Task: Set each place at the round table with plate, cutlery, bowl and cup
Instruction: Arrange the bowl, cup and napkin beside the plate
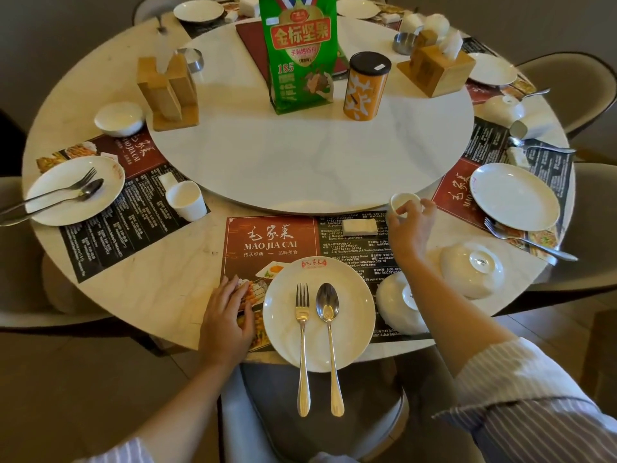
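Note:
At the near place a white plate [319, 312] lies on a printed placemat [270, 238], with a fork [302, 342] and a spoon [329, 335] laid on it. My left hand [227, 319] rests flat on the mat, left of the plate. My right hand [412, 225] grips a small white cup [404, 203] at the mat's far right corner. An upturned white bowl [399, 304] sits right of the plate, partly behind my right forearm. A folded white napkin [360, 226] lies on the mat.
A white lazy Susan [300, 162] carries a green snack bag [300, 51], an orange canister [365, 86] and wooden holders. The left place has a plate with cutlery [75, 190], a cup [185, 200] and a bowl [119, 118]. On the right are a plate [514, 195], a fork [531, 240] and an upturned bowl [472, 269].

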Available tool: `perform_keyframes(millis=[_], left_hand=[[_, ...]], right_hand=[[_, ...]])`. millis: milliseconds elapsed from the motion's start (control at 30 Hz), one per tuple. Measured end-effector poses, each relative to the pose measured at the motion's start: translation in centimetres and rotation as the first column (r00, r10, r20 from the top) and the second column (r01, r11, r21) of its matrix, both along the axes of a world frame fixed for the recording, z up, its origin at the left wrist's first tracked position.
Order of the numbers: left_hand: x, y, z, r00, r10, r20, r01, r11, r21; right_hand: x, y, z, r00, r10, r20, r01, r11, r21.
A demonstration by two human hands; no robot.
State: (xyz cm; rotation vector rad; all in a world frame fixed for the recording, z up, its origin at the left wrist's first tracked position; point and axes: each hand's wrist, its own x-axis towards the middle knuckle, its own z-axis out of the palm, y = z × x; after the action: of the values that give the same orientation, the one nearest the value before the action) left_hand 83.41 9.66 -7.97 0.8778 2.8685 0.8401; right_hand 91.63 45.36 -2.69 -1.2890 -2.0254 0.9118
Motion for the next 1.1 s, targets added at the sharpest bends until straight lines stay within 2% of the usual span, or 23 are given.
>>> perform_keyframes(millis=[200, 267, 333, 400, 500, 600, 700, 767, 833, 900, 1000, 1100], left_hand=[[0.0, 0.0, 0.1, 1.0, 0.007, 0.007, -0.007, 1.0, -0.003], [0.1, 0.0, 0.1, 1.0, 0.005, 0.01, -0.005, 1.0, -0.003], [0.1, 0.0, 0.2, 1.0, 0.004, 0.013, -0.003, 1.0, -0.007], [0.1, 0.0, 0.2, 1.0, 0.004, 0.02, -0.004, 1.0, -0.014], [0.0, 0.0, 0.2, 0.999, 0.003, 0.037, -0.003, 1.0, -0.011], [0.0, 0.0, 0.4, 0.999, -0.022, 0.047, 0.021, 1.0, 0.007], [-0.3, 0.1, 1.2, 0.992, -0.026, 0.126, 0.024, 0.999, 0.023], [-0.5, 0.8, 2.2, 0.987, 0.011, 0.159, 0.002, 0.997, -0.083], [-0.4, 2.1, 3.6, 0.992, 0.057, 0.113, -0.029, 0.972, -0.235], [0.5, 4.0, 5.3, 0.995, 0.076, 0.063, -0.054, 0.952, -0.302], [3.4, 7.8, 7.2, 0.998, -0.02, 0.06, 0.031, 0.98, -0.195], [7.4, 12.2, 8.7, 0.958, -0.132, 0.254, 0.127, 0.991, 0.034]], right_hand=[[0.3, -0.3, 0.7, 0.999, 0.004, 0.045, -0.003, 1.0, -0.014], [0.7, -0.7, 1.4, 0.99, 0.042, 0.138, -0.048, 0.998, 0.044], [1.5, -1.5, 2.5, 0.953, 0.059, 0.297, -0.115, 0.978, 0.173], [3.0, -2.7, 3.5, 0.918, 0.081, 0.387, -0.172, 0.963, 0.207], [6.4, -4.2, 3.3, 0.844, 0.2, 0.498, -0.243, 0.97, 0.022], [10.1, -5.3, 2.6, 0.764, 0.284, 0.58, -0.196, 0.958, -0.212], [12.7, -5.8, 2.6, 0.806, 0.229, 0.545, -0.088, 0.958, -0.272], [14.0, -5.7, 2.8, 0.85, 0.209, 0.483, -0.033, 0.937, -0.348], [14.9, -5.7, 3.1, 0.886, 0.196, 0.421, 0.012, 0.897, -0.442], [15.4, -5.9, 3.2, 0.908, 0.176, 0.381, 0.03, 0.878, -0.478], [15.5, -6.1, 3.2, 0.935, 0.126, 0.33, 0.059, 0.866, -0.497], [15.5, -6.0, 3.2, 0.952, 0.057, 0.302, 0.123, 0.831, -0.542]])
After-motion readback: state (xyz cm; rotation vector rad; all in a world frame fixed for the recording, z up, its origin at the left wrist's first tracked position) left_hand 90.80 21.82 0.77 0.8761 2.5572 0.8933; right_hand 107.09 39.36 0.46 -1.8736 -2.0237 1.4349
